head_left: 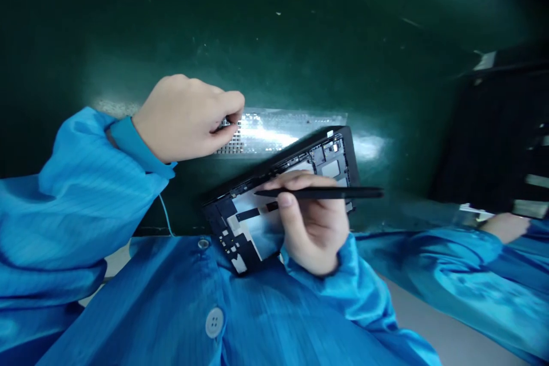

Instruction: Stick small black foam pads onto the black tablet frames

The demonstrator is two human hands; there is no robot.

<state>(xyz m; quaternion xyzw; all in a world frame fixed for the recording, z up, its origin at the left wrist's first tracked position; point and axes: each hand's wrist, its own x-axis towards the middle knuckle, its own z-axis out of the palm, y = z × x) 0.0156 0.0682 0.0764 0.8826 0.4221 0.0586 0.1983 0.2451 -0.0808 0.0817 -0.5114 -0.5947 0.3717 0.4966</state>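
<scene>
My right hand (315, 223) grips slim black tweezers (326, 193), seen edge-on, with the tip pointing left over an opened tablet (268, 234). The tablet's inner boards, silvery plates and dark tape strips face up. It lies slanted at the table's near edge, against my body, partly covered by my right hand. My left hand (189, 117) is closed, thumb and forefinger together, over the left part of a clear sheet (274, 131) bearing rows of small dark squares. Whatever those fingers pinch is hidden. Behind the tablet, the sheet's right part reflects bright light.
The green table top (257, 51) has a few small scraps on it. At the right stands a large black object (484, 131). Below it a co-worker's hand (506, 227) and blue sleeve (450, 257) come close to my right arm.
</scene>
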